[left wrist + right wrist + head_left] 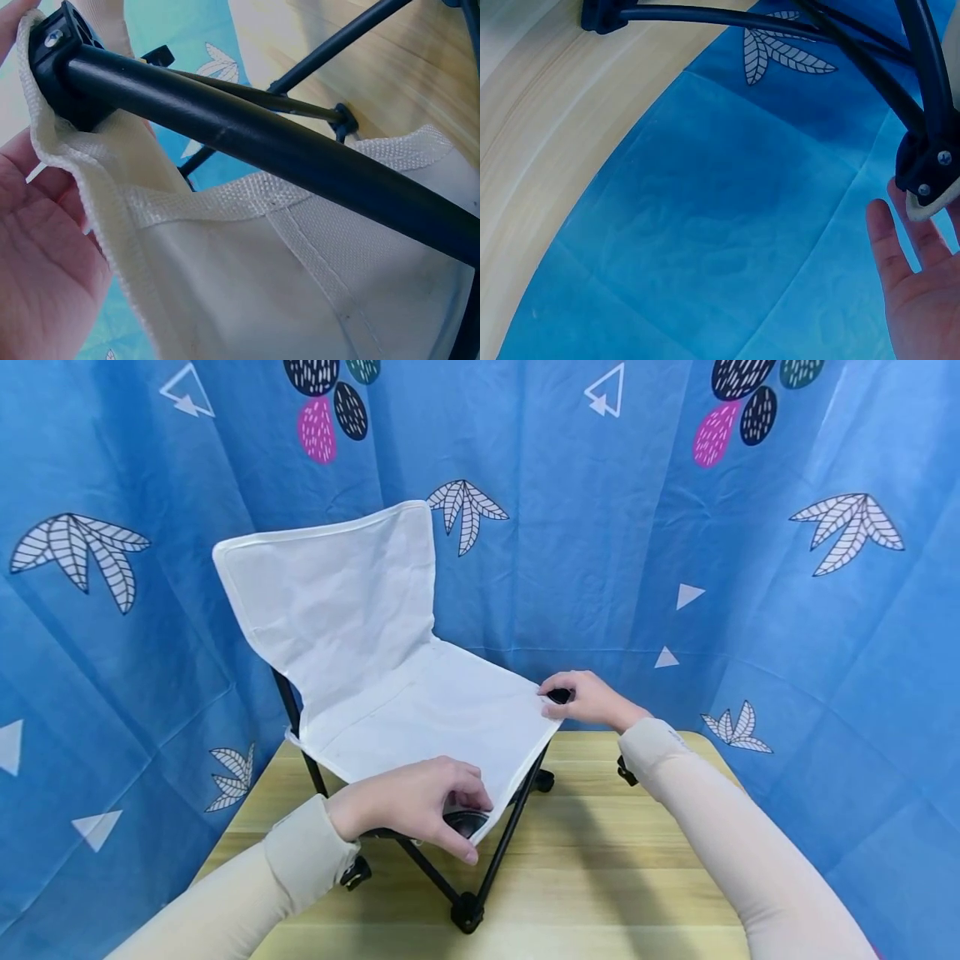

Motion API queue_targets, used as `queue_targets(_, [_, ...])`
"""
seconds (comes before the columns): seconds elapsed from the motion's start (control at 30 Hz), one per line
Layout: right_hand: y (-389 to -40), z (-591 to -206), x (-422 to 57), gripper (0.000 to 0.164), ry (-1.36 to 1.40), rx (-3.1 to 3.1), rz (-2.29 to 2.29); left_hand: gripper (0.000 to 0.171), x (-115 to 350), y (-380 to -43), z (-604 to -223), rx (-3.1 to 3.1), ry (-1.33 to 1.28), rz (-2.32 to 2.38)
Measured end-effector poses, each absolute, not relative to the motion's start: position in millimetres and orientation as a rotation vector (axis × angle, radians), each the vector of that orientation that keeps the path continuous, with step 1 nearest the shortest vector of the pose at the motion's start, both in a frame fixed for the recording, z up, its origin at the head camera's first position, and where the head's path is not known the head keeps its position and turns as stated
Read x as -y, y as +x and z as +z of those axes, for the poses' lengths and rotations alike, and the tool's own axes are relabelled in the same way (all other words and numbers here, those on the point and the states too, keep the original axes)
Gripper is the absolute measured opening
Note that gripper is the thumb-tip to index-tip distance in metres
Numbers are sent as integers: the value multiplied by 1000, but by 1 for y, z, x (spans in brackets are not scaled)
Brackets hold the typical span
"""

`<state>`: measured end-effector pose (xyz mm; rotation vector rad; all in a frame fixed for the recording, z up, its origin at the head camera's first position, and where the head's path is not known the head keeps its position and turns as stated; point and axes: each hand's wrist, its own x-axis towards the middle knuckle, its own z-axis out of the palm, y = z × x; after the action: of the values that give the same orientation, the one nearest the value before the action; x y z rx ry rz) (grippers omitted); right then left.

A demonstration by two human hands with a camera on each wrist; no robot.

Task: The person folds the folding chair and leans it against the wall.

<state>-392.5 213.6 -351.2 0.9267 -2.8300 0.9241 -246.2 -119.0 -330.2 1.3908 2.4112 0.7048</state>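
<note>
The chair's frame [504,843] stands unfolded on the table [555,877], its backrest [337,610] upright and its white seat [420,718] spread forward between both hands. The left hand [412,797] is partly closed, thumb and curved fingers around the near front corner of the seat. The right hand [592,700] holds the other front corner between thumb and fingers, its grip likewise partly closed; the firmness of either hold cannot be told. A black end piece shows at each corner, and in the left wrist view the fabric edge runs around the bracket [67,67]. Judged from this, unfolding and spreading appear complete; the work left appears confined to the front corners. Whether the fabric is fully seated there, or secured at the rear, cannot be told.
</note>
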Motion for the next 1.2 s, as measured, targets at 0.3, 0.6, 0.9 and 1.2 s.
queue_targets(0.3, [-386, -351, -230, 30, 926, 2849, 959, 42, 121, -242, -328, -2489, 1445, 605])
queue_targets(0.6, [-377, -350, -246, 24, 955, 2857, 933, 41, 123, -239, -325, -2510, 1439, 567])
queue_targets(0.9, [-367, -345, -257, 16, 971, 2887, 877, 40, 127, -240, -324, -2489, 1473, 617])
queue_targets(1.2, [-355, -341, -265, 18, 1006, 2893, 844, 38, 134, -244, -325, -2447, 1482, 675])
